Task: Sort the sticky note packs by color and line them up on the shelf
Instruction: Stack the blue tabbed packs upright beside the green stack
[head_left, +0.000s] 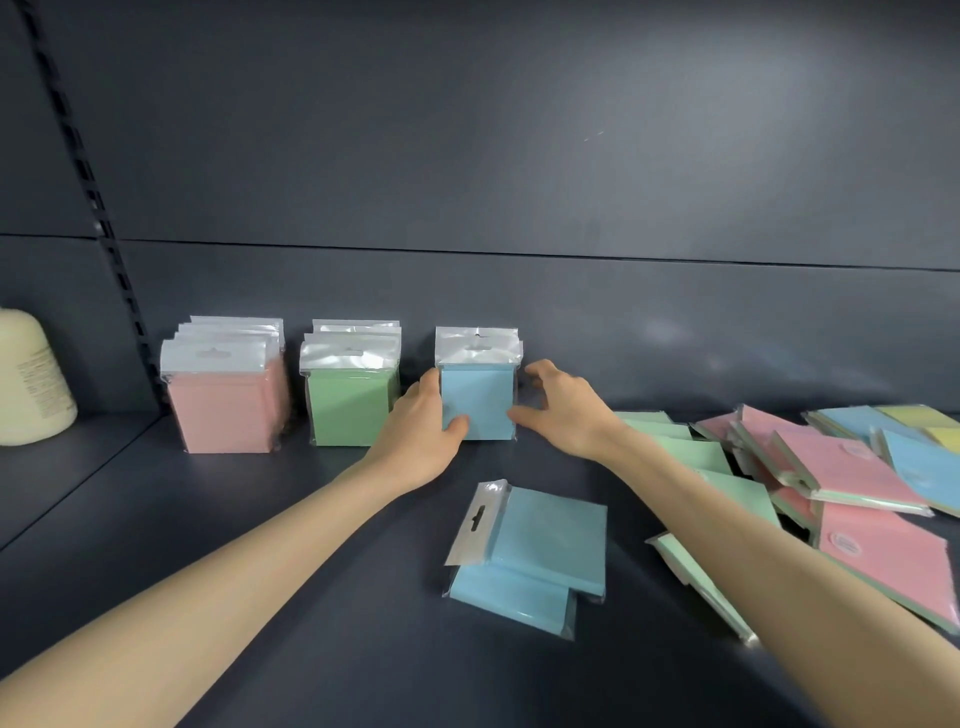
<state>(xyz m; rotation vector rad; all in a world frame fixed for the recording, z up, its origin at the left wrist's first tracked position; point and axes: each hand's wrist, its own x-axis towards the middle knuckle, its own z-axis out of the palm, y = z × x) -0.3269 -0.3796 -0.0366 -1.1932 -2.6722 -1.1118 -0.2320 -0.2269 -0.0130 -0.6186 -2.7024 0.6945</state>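
Observation:
Three upright rows of sticky note packs stand along the back of the dark shelf (260, 545): pink packs (223, 405) at left, green packs (350, 405) in the middle, blue packs (480, 397) to their right. My left hand (421, 431) grips the left side of the upright blue packs, thumb on the front face. My right hand (561, 410) touches their right side with curved fingers. Two loose blue packs (540, 545) lie flat in front, one partly over the other.
A jumbled pile of pink (852, 473), green (696, 452), blue (919, 467) and yellow (924, 421) packs lies flat at the right. A cream bottle (28, 379) stands at the far left beyond a slotted upright rail. The shelf's back panel rises behind the rows.

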